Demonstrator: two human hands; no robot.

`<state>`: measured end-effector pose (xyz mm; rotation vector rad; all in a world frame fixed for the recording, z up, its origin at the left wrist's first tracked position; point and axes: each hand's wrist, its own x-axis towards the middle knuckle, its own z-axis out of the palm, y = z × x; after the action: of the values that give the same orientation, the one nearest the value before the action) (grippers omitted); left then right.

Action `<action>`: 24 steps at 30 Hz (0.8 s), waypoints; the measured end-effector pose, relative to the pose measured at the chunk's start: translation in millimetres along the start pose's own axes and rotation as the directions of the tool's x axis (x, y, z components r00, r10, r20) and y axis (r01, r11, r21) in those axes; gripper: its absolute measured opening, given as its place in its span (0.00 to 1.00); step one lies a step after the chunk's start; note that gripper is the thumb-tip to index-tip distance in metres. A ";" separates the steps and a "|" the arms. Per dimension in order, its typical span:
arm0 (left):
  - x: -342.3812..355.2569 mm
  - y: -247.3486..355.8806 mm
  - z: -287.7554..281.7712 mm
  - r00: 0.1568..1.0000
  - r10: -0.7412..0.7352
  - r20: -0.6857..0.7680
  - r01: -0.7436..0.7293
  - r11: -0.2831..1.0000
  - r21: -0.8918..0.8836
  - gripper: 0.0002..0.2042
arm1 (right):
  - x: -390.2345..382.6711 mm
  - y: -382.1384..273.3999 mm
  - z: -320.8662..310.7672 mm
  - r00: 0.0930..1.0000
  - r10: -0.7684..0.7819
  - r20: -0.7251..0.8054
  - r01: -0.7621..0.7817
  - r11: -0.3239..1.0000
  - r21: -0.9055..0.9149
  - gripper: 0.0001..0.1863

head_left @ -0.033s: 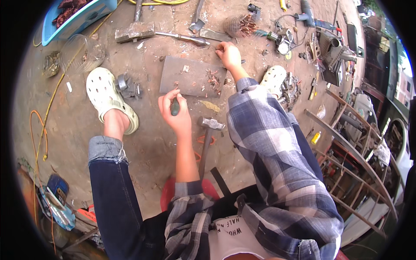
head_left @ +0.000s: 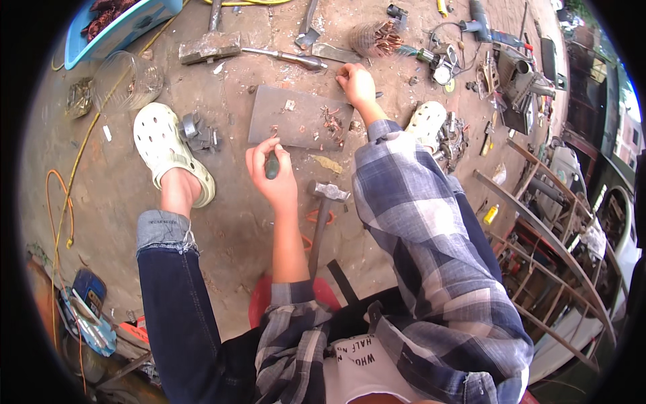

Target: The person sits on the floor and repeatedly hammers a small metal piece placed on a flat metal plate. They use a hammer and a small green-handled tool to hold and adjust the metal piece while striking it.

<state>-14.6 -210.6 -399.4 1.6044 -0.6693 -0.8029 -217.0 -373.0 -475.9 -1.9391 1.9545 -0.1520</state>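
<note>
My left hand [head_left: 270, 176] is closed around a tool with a dark green handle [head_left: 272, 167]; its working end is hidden by my fingers. It sits at the near edge of a flat dark metal plate [head_left: 269, 114] on the ground. On the plate lie copper-coloured scraps [head_left: 332, 124] and a small pale piece [head_left: 289, 106]. Just past the plate's far right corner, my right hand [head_left: 358, 86] has its fingers curled in a pinch, and what they hold, if anything, is hidden. A flat metal strip [head_left: 333, 52] lies beyond its fingertips.
A hammer [head_left: 328, 192] lies close to me, with a sledgehammer [head_left: 210, 49] farther off. A bundle of copper wires [head_left: 383, 39] rests at the far side. Blue basin [head_left: 121, 34] and clear plastic container [head_left: 134, 81] stand left. Metal frames [head_left: 545, 236] and machine parts crowd the right.
</note>
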 end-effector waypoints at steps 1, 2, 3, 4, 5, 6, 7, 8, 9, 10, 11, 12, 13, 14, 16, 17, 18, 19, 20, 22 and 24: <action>-0.3 0.3 -1.7 1.000 -0.012 0.003 0.012 1.000 0.001 0.06 | 0.3 1.4 1.9 1.000 -0.012 0.010 0.012 1.000 0.015 0.08; -0.3 0.4 -2.5 1.000 -0.024 0.007 0.024 1.000 0.002 0.06 | -0.2 1.6 5.8 1.000 -0.030 -0.008 0.030 1.000 0.004 0.09; 0.2 0.3 -2.7 0.999 -0.031 0.009 0.031 1.000 -0.002 0.06 | 2.2 0.7 7.4 0.998 -0.053 -0.031 0.053 0.999 -0.008 0.09; 0.0 0.2 -2.9 1.000 -0.027 0.015 0.027 1.000 0.004 0.06 | 2.7 0.1 8.8 0.996 -0.075 -0.054 0.074 0.997 -0.021 0.09; -0.4 0.3 -3.0 1.000 -0.023 0.022 0.022 1.000 0.011 0.06 | 1.3 0.2 9.5 0.991 -0.114 -0.067 0.113 0.993 -0.021 0.10; 0.4 1.2 -3.4 1.000 -0.016 0.021 0.016 1.000 0.021 0.06 | 0.5 -3.4 9.4 0.994 -0.100 -0.046 0.100 0.995 -0.001 0.09; 0.5 2.3 -3.5 0.999 -0.034 0.005 0.034 0.999 0.018 0.07 | -1.1 -6.4 8.6 0.996 -0.086 -0.024 0.086 0.996 0.018 0.09; 0.2 3.3 -3.3 0.999 -0.051 -0.010 0.052 0.999 0.016 0.08 | -2.1 -9.6 8.2 0.997 -0.072 -0.002 0.072 0.997 0.037 0.09; -0.4 4.9 -1.1 0.997 -0.070 -0.020 0.070 0.998 0.005 0.09 | -0.7 -5.6 8.2 0.999 -0.040 -0.007 0.041 0.998 0.057 0.09; -0.7 5.7 0.6 0.997 -0.075 -0.019 0.075 0.997 -0.004 0.09 | 0.9 -1.9 8.7 1.000 -0.009 -0.012 0.010 0.997 0.077 0.08; -0.7 6.7 2.4 0.997 -0.080 -0.017 0.080 0.997 -0.013 0.09 | 2.1 1.7 9.4 1.000 0.023 -0.016 -0.021 0.995 0.097 0.08; -1.1 5.5 2.3 0.996 -0.088 -0.018 0.087 0.996 -0.019 0.09 | 2.0 -0.5 9.3 1.000 0.020 -0.017 -0.019 0.996 0.091 0.08; -1.4 4.4 1.9 0.996 -0.084 -0.019 0.084 0.996 -0.016 0.09 | 2.1 -2.5 8.7 1.000 0.018 -0.019 -0.016 0.996 0.084 0.08; -1.7 3.3 1.6 0.997 -0.080 -0.019 0.080 0.997 -0.013 0.08 | 2.1 -4.2 7.8 1.000 0.016 -0.021 -0.014 0.997 0.077 0.08; -1.4 2.9 -0.8 0.996 -0.081 -0.025 0.081 0.997 -0.011 0.08 | -0.9 -13.1 3.9 0.996 -0.087 -0.005 0.087 0.993 0.079 0.07; -1.8 2.9 -1.2 0.996 -0.086 -0.029 0.086 0.996 -0.014 0.08 | -2.2 -17.8 2.0 0.990 -0.138 0.003 0.137 0.987 0.081 0.07; -1.8 3.2 -1.3 0.996 -0.089 -0.030 0.089 0.996 -0.020 0.08 | -2.0 -16.7 2.2 0.988 -0.151 0.008 0.150 0.984 0.093 0.07; -1.7 2.3 -1.9 0.997 -0.070 -0.020 0.070 0.997 -0.018 0.07 | -1.4 -15.4 1.9 0.986 -0.165 0.013 0.162 0.981 0.105 0.06; -1.6 1.2 -2.3 0.999 -0.050 -0.011 0.050 0.999 -0.016 0.07 | -0.7 -14.3 1.8 0.984 -0.178 0.018 0.175 0.977 0.118 0.06; -1.1 -1.1 -1.9 0.999 -0.032 -0.002 0.032 0.999 -0.015 0.06 | 2.1 -13.2 2.8 0.984 -0.175 0.038 0.171 0.981 0.096 0.06; -1.7 -1.6 -0.9 0.999 -0.037 -0.003 0.037 0.999 -0.015 0.06 | 4.8 -14.6 3.0 0.983 -0.174 0.064 0.172 0.984 0.035 0.06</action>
<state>-14.9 -208.4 -400.7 1.6078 -0.6315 -0.8305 -202.1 -377.7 -474.6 -2.0672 1.7312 -0.1595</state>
